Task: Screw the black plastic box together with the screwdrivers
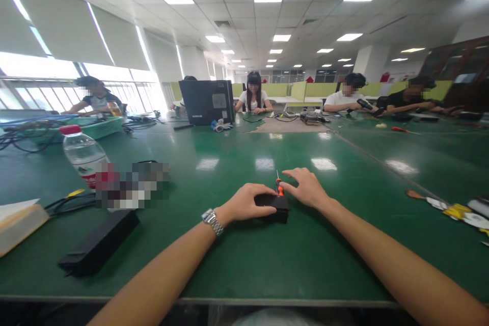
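My left hand (250, 202) is wrapped round a small black box (281, 206) on the green table, thumb on the near side and fingers on the far side. Just beyond the box is a screwdriver (280, 188) with an orange and black handle, its thin metal shaft pointing away from me. My right hand (305, 187) is open beside it, thumb close to the handle and fingers stretched out past the shaft. Whether the thumb touches the handle I cannot tell. Part of the box is hidden under my left hand.
A long black case (100, 244) lies at the left near a water bottle (86, 155) and cables. A black computer tower (206, 103) stands at the back. Tools (454, 210) lie at the right. Several people sit around the table (244, 260).
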